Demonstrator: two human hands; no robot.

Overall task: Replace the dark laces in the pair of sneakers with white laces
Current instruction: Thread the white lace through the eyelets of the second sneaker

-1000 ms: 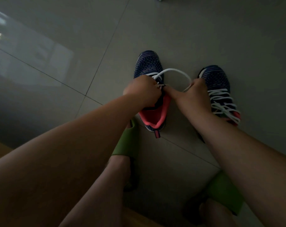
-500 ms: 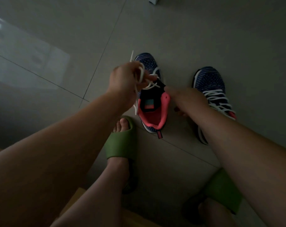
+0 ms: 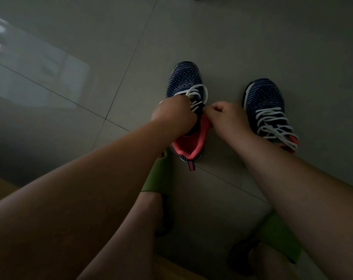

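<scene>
We lace the left sneaker on the floor
Our left hand point(image 3: 174, 114) and right hand point(image 3: 225, 116), both curled, pinch the white lace point(image 3: 197, 93) over the left sneaker point(image 3: 184, 77); the laced right sneaker point(image 3: 266, 102) stands beside

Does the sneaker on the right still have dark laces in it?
No, the right sneaker already carries white laces criss-crossed up its front.

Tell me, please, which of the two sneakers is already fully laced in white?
The right sneaker, untouched beside the right hand; white laces cross its whole front. The left sneaker is only partly laced.
</scene>
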